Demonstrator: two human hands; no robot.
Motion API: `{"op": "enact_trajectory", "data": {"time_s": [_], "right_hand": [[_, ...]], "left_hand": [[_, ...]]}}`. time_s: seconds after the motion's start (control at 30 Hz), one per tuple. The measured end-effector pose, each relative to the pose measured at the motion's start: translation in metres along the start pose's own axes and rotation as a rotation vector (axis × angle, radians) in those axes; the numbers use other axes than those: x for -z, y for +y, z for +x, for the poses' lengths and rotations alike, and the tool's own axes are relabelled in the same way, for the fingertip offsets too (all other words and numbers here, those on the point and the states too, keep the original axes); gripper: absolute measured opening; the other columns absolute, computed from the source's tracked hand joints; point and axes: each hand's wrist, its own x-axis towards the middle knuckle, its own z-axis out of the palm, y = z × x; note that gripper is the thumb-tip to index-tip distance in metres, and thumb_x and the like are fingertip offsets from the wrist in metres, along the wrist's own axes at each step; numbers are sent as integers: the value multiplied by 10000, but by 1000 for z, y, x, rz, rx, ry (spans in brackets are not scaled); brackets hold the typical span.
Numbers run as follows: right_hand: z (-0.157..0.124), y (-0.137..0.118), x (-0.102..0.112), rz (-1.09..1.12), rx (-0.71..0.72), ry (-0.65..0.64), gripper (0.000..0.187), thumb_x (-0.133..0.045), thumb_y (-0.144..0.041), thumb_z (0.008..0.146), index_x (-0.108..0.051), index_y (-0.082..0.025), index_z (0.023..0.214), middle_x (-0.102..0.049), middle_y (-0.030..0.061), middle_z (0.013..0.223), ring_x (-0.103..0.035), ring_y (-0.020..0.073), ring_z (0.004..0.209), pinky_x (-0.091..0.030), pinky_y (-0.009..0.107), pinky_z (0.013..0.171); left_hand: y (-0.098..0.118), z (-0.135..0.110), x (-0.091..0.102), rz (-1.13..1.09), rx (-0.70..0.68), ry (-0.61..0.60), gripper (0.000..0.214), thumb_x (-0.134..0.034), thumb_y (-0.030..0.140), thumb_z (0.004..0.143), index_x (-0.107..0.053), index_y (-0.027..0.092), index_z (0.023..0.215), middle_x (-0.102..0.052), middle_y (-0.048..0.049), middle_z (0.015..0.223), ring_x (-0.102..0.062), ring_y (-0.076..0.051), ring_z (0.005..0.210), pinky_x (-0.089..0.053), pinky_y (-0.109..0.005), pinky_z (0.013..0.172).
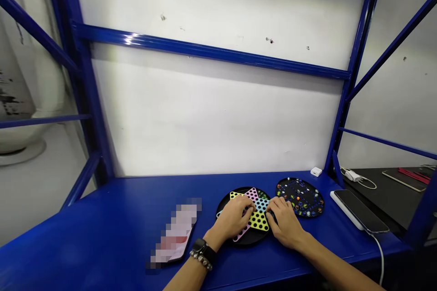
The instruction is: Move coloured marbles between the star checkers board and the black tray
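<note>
A Chinese checkers board (259,223), a star of pink, yellow and blue points with black holes, sits in a round black tray (253,238). My left hand (232,216), with a watch and beaded bracelet at the wrist, lies over the star's left part. Its fingers are curled together, and whatever they pinch is hidden. My right hand (284,222) is at the board's right edge, fingers bent down and closed; their tips are partly hidden. Some greenish marbles (262,194) show in the tray behind the star. Beyond my right hand lies a black lid (298,193) holding several coloured marbles.
A phone (177,232) with a blurred screen lies left on the blue table (112,232). At the right, another phone (360,209) rests on a white block with a cable. A small white box (316,172) stands at the back near the blue frame post (341,113).
</note>
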Motion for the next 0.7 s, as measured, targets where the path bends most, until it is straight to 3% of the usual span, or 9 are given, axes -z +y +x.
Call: {"op": "enact_trajectory", "data": {"time_s": [0.13,0.23,0.33,0.53,0.7], "right_hand": [[-10,44,26,-34,-168,62,234,-391,-181,937,-615,-218,996,-642,74,1095,-564,222,1020,-414,362,885],[-29,90,52,-1,-299,2,256,-395,-182,903,-640,-207,969,-664,77,1066,-606,211,1011,-445,328,878],[-49,121,72,59,-367,-138,240,-449,-243,877,-672,-212,961,-693,53,957,-634,195,867,-474,294,779],[-59,121,74,142,-369,-211,297,-473,-405,913,-689,-217,992,-695,61,994,-628,198,858,-480,301,787],[-49,121,65,201,-363,-175,275,-479,-403,894,-668,-208,845,-680,52,877,-616,206,831,-463,309,763]], "left_hand": [[1,0,1,-13,6,-5,226,-461,232,928,-671,219,844,-709,-47,933,-619,-208,924,-455,-326,862],[0,1,2,-15,4,-3,230,-461,238,928,-669,219,830,-710,-47,926,-622,-207,923,-456,-326,866],[0,2,1,-18,-7,-2,237,-459,253,926,-673,223,830,-709,-46,916,-617,-208,914,-457,-331,871],[-3,1,-1,-21,-2,-5,253,-442,277,934,-671,220,844,-713,-55,936,-614,-216,933,-460,-344,879],[-3,1,-1,-20,-2,-2,242,-451,260,934,-673,223,846,-718,-51,949,-622,-213,936,-460,-333,873]]}}
